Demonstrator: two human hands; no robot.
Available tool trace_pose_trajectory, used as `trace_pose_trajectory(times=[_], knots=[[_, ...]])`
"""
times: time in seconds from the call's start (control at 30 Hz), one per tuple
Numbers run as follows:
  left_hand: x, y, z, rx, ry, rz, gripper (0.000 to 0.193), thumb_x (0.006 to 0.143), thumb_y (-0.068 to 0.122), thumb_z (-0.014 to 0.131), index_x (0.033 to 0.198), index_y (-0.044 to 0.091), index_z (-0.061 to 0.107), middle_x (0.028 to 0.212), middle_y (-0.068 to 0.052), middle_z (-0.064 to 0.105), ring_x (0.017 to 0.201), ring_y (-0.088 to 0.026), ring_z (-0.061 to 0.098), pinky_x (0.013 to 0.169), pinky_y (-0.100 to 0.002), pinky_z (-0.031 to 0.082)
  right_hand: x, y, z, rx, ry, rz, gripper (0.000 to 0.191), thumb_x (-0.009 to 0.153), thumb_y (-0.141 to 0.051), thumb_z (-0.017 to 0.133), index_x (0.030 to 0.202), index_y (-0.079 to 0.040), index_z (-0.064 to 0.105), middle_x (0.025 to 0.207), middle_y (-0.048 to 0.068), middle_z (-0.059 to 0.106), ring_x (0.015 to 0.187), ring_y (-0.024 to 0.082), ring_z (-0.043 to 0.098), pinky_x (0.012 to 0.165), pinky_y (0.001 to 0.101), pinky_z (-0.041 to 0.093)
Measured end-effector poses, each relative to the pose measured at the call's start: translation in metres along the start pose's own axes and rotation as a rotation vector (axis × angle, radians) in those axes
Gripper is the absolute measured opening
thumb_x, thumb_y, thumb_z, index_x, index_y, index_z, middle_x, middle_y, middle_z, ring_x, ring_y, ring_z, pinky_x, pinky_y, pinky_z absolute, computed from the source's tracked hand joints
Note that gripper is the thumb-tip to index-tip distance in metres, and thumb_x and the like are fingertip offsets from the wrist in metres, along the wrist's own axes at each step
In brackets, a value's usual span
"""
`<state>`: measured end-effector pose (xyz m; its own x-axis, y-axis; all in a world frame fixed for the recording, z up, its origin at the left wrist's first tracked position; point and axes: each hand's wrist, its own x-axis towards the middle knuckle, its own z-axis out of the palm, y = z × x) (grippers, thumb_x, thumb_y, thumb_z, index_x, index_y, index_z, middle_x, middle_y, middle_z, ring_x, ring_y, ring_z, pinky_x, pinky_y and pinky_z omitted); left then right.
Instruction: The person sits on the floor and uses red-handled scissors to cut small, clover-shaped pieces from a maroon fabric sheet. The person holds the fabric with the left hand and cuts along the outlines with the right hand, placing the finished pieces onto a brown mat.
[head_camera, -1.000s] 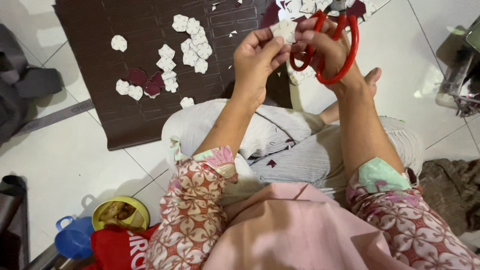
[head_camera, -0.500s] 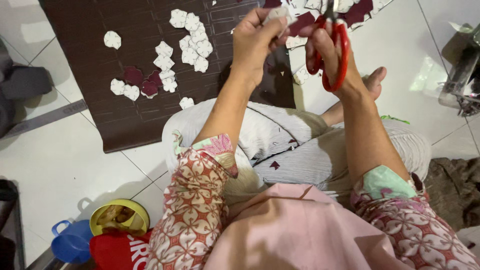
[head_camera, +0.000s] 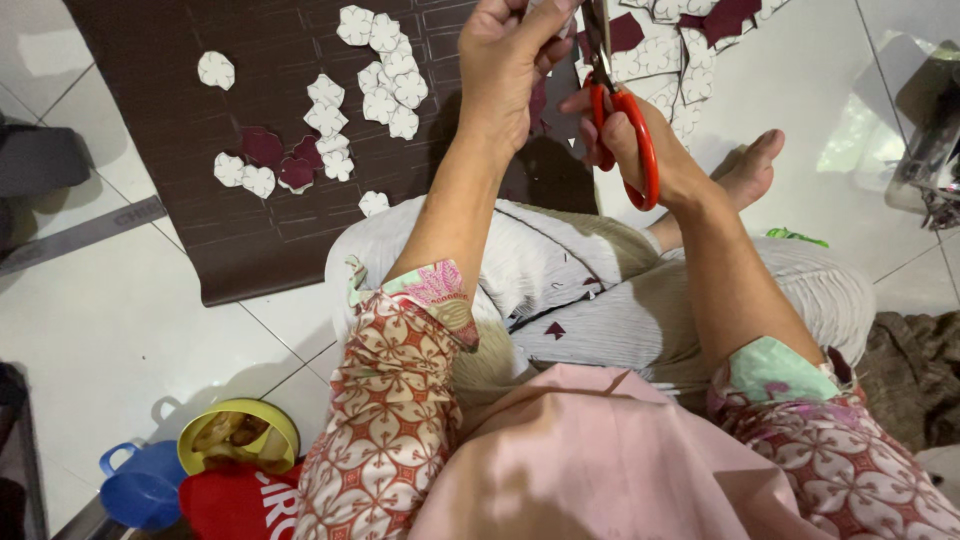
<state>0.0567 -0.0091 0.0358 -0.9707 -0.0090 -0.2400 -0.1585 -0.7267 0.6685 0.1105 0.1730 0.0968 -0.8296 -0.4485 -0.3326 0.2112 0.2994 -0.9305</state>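
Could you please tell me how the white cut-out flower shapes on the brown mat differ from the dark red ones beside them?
The white flower-shaped paper cut-outs are many, spread in clusters and singles across the brown mat; the dark red flower-shaped cut-outs are only a few, grouped at one spot. White stands out sharply against the mat; dark red nearly blends in. Both lie flat, with similar scalloped outlines and similar size.

scissors (head_camera: 622, 135): swung from flat to blades-up, handles down | hands (head_camera: 505, 60): raised farther above the mat (head_camera: 200, 250), left fingertips now cropped at top
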Motion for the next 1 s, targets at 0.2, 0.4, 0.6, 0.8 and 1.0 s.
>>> trace_pose_trajectory(times=[0.2, 0.4, 0.6, 0.8, 1.0], knots=[[-0.003, 0.004, 0.002, -0.001, -0.031, 0.032, 0.013, 0.091, 0.01, 0.081, 0.094, 0.006, 0.069, 0.085, -0.002, 0.071, 0.075, -0.009, 0.067, 0.07, -0.025, 0.058, -0.001, -0.004, 0.002, 0.038, -0.026, -0.008, 0.103, 0.083, -0.093, 0.05, 0.131, -0.001, 0.058, 0.085, -0.003, 0.046, 0.073, 0.011, 0.046, 0.068, 0.0291, 0.043], [-0.009, 0.012, 0.005, 0.105, -0.064, 0.11, 0.012, 0.092, 0.011, 0.081, 0.087, 0.008, 0.071, 0.08, -0.002, 0.073, 0.071, -0.011, 0.07, 0.066, -0.023, 0.056, -0.004, -0.01, 0.002, -0.044, -0.025, -0.039, 0.109, 0.082, -0.097, 0.041, 0.129, -0.001, 0.059, 0.082, -0.003, 0.048, 0.072, 0.012, 0.048, 0.066, 0.0288, 0.042], [-0.011, 0.017, 0.006, 0.117, -0.074, 0.132, 0.012, 0.092, 0.011, 0.081, 0.086, 0.006, 0.072, 0.079, -0.003, 0.073, 0.07, -0.01, 0.069, 0.061, -0.022, 0.05, -0.002, -0.015, 0.0, -0.14, -0.039, -0.069, 0.114, 0.08, -0.101, 0.031, 0.126, -0.001, 0.061, 0.077, -0.003, 0.046, 0.066, 0.012, 0.046, 0.063, 0.0291, 0.039], [-0.013, 0.017, 0.006, 0.14, -0.067, 0.138, 0.01, 0.092, 0.011, 0.082, 0.089, 0.003, 0.076, 0.08, -0.003, 0.075, 0.07, -0.01, 0.069, 0.063, -0.022, 0.052, -0.005, -0.017, -0.003, -0.159, -0.036, -0.071, 0.114, 0.083, -0.101, 0.029, 0.123, 0.001, 0.061, 0.078, -0.001, 0.046, 0.066, 0.014, 0.046, 0.063, 0.0308, 0.041], [-0.012, 0.018, 0.004, 0.16, -0.065, 0.135, 0.01, 0.092, 0.01, 0.081, 0.088, 0.002, 0.077, 0.078, -0.003, 0.075, 0.069, -0.01, 0.07, 0.064, -0.022, 0.055, 0.0, -0.01, -0.004, -0.209, -0.012, -0.087, 0.118, 0.078, -0.103, 0.018, 0.115, 0.0, 0.063, 0.069, 0.0, 0.045, 0.059, 0.014, 0.05, 0.055, 0.0312, 0.041]])
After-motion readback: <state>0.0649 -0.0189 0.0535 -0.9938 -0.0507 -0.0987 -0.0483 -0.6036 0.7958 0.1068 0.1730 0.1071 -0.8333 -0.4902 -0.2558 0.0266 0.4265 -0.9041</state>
